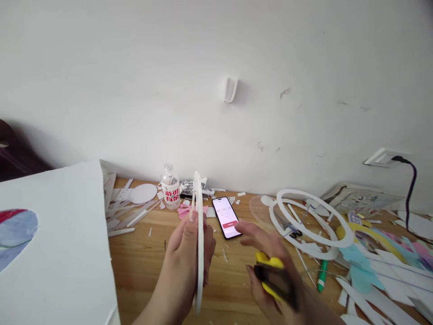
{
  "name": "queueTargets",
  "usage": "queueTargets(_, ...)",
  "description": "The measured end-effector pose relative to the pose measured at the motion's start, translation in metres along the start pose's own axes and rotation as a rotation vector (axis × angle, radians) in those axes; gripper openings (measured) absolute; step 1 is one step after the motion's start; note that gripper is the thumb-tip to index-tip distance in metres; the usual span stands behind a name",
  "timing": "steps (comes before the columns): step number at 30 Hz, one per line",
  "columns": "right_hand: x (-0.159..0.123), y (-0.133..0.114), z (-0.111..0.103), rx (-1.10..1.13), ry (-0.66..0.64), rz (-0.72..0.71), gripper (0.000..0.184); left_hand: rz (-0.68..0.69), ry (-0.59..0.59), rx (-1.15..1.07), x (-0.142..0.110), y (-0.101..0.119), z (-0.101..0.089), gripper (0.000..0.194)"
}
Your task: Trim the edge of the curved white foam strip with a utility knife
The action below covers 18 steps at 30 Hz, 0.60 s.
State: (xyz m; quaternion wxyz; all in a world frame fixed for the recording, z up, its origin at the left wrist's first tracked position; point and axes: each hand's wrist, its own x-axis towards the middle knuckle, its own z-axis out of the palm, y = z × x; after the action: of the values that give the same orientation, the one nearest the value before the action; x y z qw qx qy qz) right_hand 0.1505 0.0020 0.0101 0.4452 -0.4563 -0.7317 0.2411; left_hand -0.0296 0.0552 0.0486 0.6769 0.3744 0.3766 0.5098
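Note:
My left hand grips a white foam ring held upright, edge-on toward the camera, with fingers and thumb pinching its rim. My right hand is blurred by motion to the right of it; a yellow and black utility knife lies in its palm while the fingers stretch toward the ring. Both hands hover over a wooden desk. A phone with a lit screen lies flat just behind the hands.
A large white board leans at the left. A small plastic bottle stands by the wall. White foam rings, strips, coloured paper scraps and a green pen crowd the right side. A plug and cable hang at the wall socket.

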Motion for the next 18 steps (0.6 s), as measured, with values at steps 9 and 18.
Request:
queueTargets(9,0.001,0.001,-0.007,-0.339,-0.052,-0.118,0.081,0.009,0.011,0.022,0.003,0.001,-0.001,0.041)
queueTargets(18,0.013,-0.005,-0.025,-0.574,0.126,-0.446,0.055,-0.018,0.070,0.044,0.003,-0.004,-0.003,0.047)
